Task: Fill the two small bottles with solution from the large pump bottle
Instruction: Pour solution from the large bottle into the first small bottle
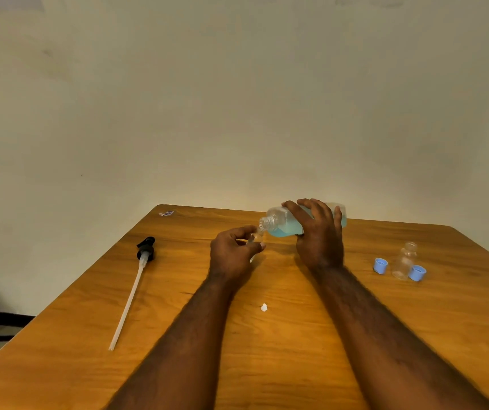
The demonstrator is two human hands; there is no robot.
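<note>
My right hand [321, 235] grips the large clear bottle [283, 223], which holds blue solution and is tipped on its side with its open threaded neck pointing left. My left hand [231, 253] holds a small clear bottle [256, 238] right under that neck; most of the small bottle is hidden by my fingers. The second small clear bottle [404, 261] stands uncapped at the right of the wooden table [267, 350]. The black pump head with its long white tube [137, 279] lies on the left side of the table.
Two light blue caps [380, 265] [417, 273] lie on either side of the second small bottle. A small white scrap [264, 307] lies between my forearms. A small sticker [166, 213] sits at the table's far left corner. A plain wall stands behind.
</note>
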